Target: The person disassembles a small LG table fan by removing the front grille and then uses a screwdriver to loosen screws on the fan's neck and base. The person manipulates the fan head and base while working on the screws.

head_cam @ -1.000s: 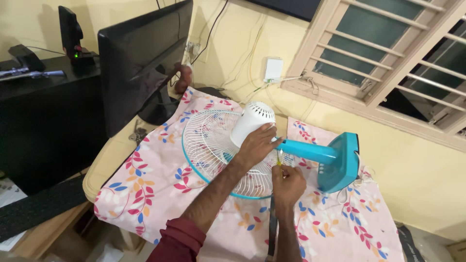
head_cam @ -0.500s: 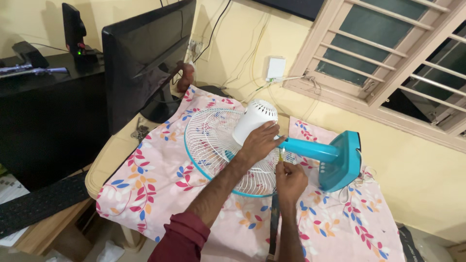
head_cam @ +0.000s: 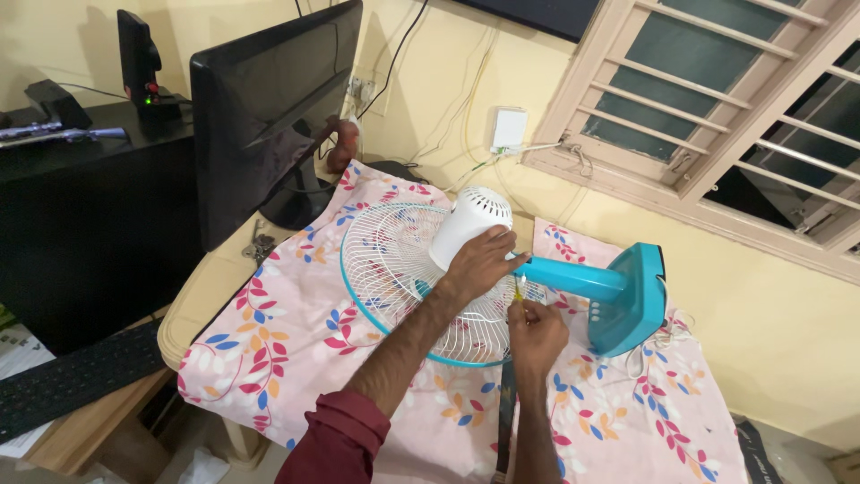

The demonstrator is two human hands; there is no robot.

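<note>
On top of the flowered pink cloth (head_cam: 269,332) a table fan (head_cam: 466,260) is lying on its side, its white wire grille (head_cam: 394,269) facing the dark monitor (head_cam: 269,99) and its blue base (head_cam: 627,300) pointing toward the window (head_cam: 717,116). Left hand (head_cam: 479,262) is pressing down on the white motor housing (head_cam: 468,224), fingers spread and curled over it. Right hand (head_cam: 536,327) is sitting just below the blue neck, fingers pinched tight around a thin yellowish tool (head_cam: 518,289) touching the fan.
</note>
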